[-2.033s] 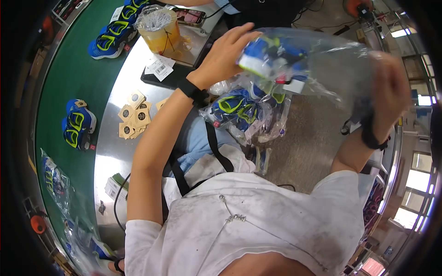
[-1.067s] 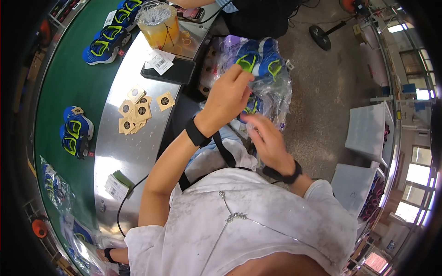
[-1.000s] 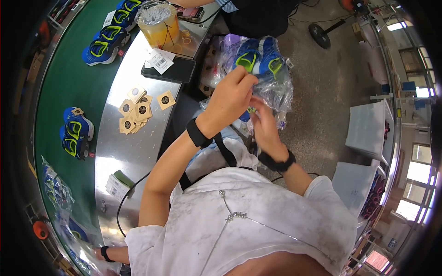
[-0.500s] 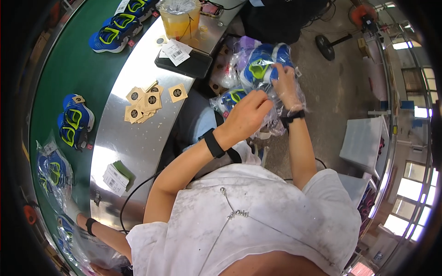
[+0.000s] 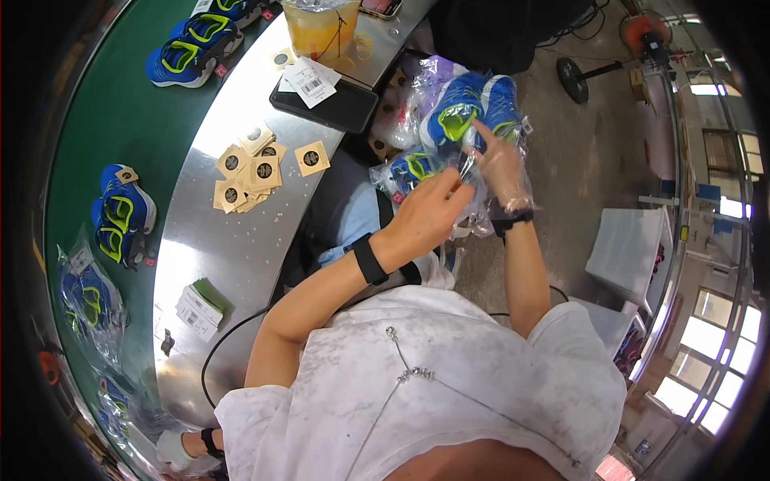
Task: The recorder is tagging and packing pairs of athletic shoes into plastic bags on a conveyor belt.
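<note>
Green belt (image 5: 160,120) is lying toward ten o'clock, and the frame is cutting off its far end. Toward one o'clock, a clear bag (image 5: 479,200) is enclosing a pair of blue shoes (image 5: 461,96). Compared with a second ago, the right hand (image 5: 499,168) is no longer meeting the left hand (image 5: 431,210) below the shoes; it is reaching upward, apparently beneath the plastic. By my judgement, the shoes are being settled inside. The right fingers are spreading loosely, but whether they are pressing a shoe is remaining unclear. The left thumb and forefinger are seemingly pinching the bag's edge. Folds and glare are hiding the bag's mouth.
</note>
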The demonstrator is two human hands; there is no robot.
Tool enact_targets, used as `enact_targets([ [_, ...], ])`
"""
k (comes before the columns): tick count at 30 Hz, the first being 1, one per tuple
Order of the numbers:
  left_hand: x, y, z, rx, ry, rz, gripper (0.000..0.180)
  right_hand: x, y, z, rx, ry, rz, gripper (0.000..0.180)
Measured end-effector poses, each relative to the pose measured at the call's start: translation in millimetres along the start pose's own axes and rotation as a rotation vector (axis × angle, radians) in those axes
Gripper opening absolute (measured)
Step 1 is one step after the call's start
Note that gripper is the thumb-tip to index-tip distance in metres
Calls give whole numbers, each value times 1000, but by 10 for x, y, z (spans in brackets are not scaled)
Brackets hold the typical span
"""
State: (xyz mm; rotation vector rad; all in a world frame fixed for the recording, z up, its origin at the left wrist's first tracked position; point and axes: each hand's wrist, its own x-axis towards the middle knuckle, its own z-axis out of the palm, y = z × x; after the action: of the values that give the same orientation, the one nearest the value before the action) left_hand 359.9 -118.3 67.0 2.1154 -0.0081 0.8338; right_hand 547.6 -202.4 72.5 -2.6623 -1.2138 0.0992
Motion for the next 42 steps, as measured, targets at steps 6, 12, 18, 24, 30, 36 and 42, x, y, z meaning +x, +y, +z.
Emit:
enact_targets([
  [6, -62, -89, 36, 67, -10, -91, 36, 297, 141, -255, 388, 49, 42, 30],
  [12, -47, -203, 67, -236, 78, -256, 33, 232, 60, 11, -203, -107, -75, 41],
  [18, 75, -1054, 296, -471, 319, -1079, 42, -9, -311, 184, -271, -226, -74, 48],
  [24, 346, -1210, 328, -830, 52, -1270, 22, -117, -154, -50, -91, -85, -47, 41],
  [30, 590, -932, 260, -914, 101, -1212, 30, -21, 15, -53, -97, -29, 27, 51],
  [36, 1126, -651, 544, -661, 192, -831, 52, 473, 409, -27, -63, -116, 226, 63],
  [42, 1417, -341, 601, -552, 144, -469, 50, 299, 732, -226, 1399, 147, 284, 44],
])
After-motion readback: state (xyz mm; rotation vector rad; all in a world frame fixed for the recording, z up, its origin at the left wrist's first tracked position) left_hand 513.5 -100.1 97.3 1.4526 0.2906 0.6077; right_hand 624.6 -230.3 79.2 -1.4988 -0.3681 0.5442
